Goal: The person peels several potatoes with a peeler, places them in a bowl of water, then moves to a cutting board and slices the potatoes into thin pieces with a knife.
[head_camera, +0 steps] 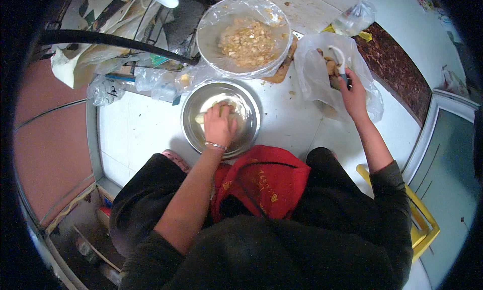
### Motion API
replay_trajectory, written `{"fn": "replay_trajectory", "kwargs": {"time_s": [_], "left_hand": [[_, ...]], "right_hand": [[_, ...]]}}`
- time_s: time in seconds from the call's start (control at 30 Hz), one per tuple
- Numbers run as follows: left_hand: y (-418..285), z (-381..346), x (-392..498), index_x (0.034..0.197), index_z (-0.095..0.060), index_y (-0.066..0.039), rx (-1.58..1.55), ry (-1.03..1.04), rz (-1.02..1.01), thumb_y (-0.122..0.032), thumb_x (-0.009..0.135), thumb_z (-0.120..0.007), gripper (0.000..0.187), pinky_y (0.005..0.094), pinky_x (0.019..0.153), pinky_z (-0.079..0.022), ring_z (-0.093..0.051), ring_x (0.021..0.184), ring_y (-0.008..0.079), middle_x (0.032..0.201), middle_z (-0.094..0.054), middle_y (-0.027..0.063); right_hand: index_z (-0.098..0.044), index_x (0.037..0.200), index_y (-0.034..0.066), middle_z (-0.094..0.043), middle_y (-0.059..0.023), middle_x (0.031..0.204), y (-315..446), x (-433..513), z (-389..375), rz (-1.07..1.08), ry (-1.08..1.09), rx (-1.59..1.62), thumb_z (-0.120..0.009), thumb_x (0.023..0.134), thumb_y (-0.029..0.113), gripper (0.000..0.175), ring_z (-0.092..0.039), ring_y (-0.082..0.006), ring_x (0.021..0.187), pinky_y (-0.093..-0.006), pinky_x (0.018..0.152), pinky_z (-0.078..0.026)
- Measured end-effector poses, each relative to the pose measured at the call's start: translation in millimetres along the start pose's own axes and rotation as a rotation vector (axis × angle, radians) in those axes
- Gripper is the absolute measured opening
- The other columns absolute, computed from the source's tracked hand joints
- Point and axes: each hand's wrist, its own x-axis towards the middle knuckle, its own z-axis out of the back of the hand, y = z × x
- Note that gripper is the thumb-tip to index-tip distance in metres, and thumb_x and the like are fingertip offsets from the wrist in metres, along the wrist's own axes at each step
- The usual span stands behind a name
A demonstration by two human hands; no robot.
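My left hand (219,126), with a bangle at the wrist, reaches down into a shiny metal basin (190,135) on the floor. A pale peeled vegetable piece (200,118) shows beside its fingers, and something greenish lies under them. The fingertips are partly hidden, so the grip is unclear. My right hand (354,94) holds what looks like a vegetable peeler (340,61) by its grey handle, its curved white head pointing away from me. Below the peeler, a translucent plastic bag (311,73) lies open around several brown, root-like vegetables (331,67).
A large bowl lined with clear plastic (205,44) holds chopped food (247,43) behind the basin. A dark hose-like bar (120,43) crosses cluttered racks at left. A red apron (271,180) hangs between my knees. A yellow stool (424,229) is at right, near a framed door (445,150).
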Motion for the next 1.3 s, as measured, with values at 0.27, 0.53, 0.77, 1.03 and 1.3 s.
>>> {"fn": "replay_trajectory", "kwargs": {"time_s": [0.27, 0.53, 0.77, 1.03, 1.3], "left_hand": [[30.1, 23.2, 53.7, 0.108, -0.066, -0.008, 0.125, 0.270, -0.250, -0.020, 0.083, -0.070, 0.028, 0.0455, 0.090, -0.046, -0.058, 0.102, 0.0326, 0.108, -0.061, 0.0125], [91.0, 86.5, 44.1, 0.118, -0.062, -0.006, 0.200, 0.625, -0.591, -0.020, 0.082, -0.069, 0.039, 0.0431, 0.097, -0.048, -0.058, 0.110, 0.0335, 0.120, -0.058, 0.0153], [95.5, 76.0, 4.4, 0.124, -0.061, -0.007, 0.137, 0.747, -0.715, -0.016, 0.078, -0.070, 0.048, 0.0422, 0.106, -0.044, -0.055, 0.121, 0.0337, 0.131, -0.055, 0.0169], [94.2, 32.6, -2.8, 0.142, -0.050, -0.031, 0.203, 0.710, -0.733, -0.036, 0.065, -0.087, 0.085, 0.0577, 0.110, -0.036, -0.049, 0.131, 0.0371, 0.143, -0.045, 0.0180], [100.6, 3.3, -10.3, 0.136, -0.052, -0.039, 0.266, 0.685, -0.775, -0.025, 0.088, -0.059, 0.051, 0.0587, 0.097, -0.046, -0.057, 0.117, 0.0353, 0.136, -0.047, 0.0147]], "right_hand": [[-0.057, 0.126, 0.0018, -0.062, -0.0219, 0.115, -43.5, -14.4, -2.0, 0.082, 0.135, -0.294, -0.063, 0.090, 0.007, 0.037, -0.060, -0.0419, 0.108, -0.0452, 0.093, -0.048], [-0.058, 0.127, 0.0075, -0.060, -0.0168, 0.121, 58.4, -20.2, 5.2, 0.455, 0.319, -0.226, -0.062, 0.090, 0.003, 0.037, -0.059, -0.0382, 0.115, -0.0429, 0.099, -0.048], [-0.056, 0.130, 0.0086, -0.050, -0.0136, 0.138, 142.7, -69.9, -108.8, 0.675, 0.933, -0.058, -0.067, 0.087, 0.007, 0.044, -0.054, -0.0345, 0.124, -0.0407, 0.102, -0.049], [-0.055, 0.128, 0.0088, -0.042, -0.0176, 0.148, 140.6, -91.1, -222.6, 0.809, 0.558, -0.489, -0.070, 0.080, 0.013, 0.051, -0.039, -0.0408, 0.138, -0.0470, 0.101, -0.049], [-0.059, 0.119, 0.0112, -0.046, -0.0158, 0.129, 130.7, -109.4, -247.1, 0.605, 0.710, -0.378, -0.075, 0.076, 0.015, 0.046, -0.049, -0.0369, 0.121, -0.0485, 0.091, -0.055]]}}
